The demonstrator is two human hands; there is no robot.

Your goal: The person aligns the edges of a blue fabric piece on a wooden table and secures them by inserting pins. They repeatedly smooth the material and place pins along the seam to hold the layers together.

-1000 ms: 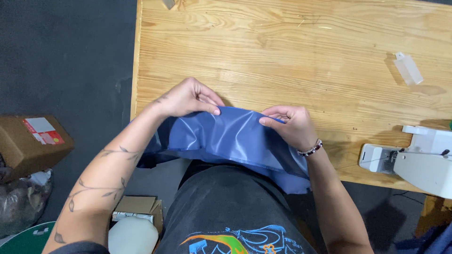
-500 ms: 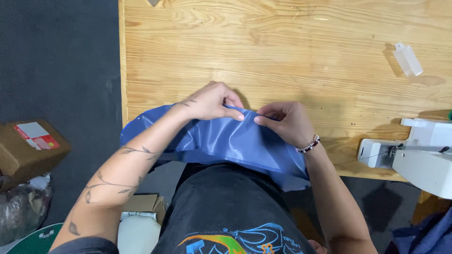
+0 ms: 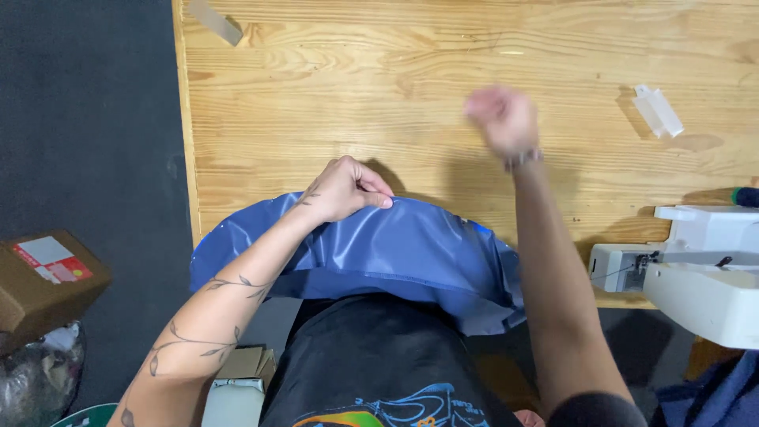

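Note:
A shiny blue fabric piece (image 3: 395, 253) hangs over the near edge of the wooden table (image 3: 411, 87) and onto my lap. My left hand (image 3: 344, 188) pinches the fabric's upper edge near the table edge. Lifted above the table and motion-blurred, my right hand (image 3: 500, 117) is well away from the fabric; its fingers look curled and nothing shows in it. A beaded bracelet circles that wrist.
A white sewing machine (image 3: 696, 261) stands at the table's right edge. A small clear plastic piece (image 3: 658, 111) lies at the far right, a tan strip (image 3: 215, 21) at the far left corner. A cardboard box (image 3: 43, 277) sits on the dark floor at left.
My right hand let go of the fabric and rose up over the table. My left hand keeps its pinch on the edge. The view shifted left.

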